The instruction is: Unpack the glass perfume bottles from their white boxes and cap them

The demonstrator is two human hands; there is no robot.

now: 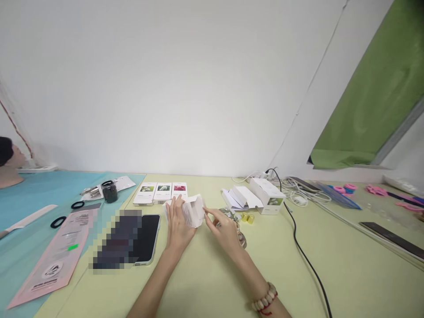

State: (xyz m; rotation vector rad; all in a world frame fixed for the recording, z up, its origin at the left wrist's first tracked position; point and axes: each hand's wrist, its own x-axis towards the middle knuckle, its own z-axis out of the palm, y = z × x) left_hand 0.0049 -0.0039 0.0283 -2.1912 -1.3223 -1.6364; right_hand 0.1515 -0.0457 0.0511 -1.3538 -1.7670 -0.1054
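My left hand point(177, 225) is wrapped round a small white cardboard box point(194, 211) with printed text on its side, held just above the pale green table point(331, 274). My right hand point(225, 227) touches the box's right end with its fingertips, fingers curled; a beaded bracelet point(264, 300) sits on that wrist. Just behind the box lie three small white boxes point(162, 193) with flower pictures, side by side.
A black phone point(145, 238) lies left of my hands beside a blurred patch. Open white boxes point(265, 194), small yellow items point(247, 217) and a black cable point(298, 243) lie to the right. On a blue cloth point(33, 198) at left are a pink packet point(59, 256), black rings, a dark jar point(109, 191) and a comb.
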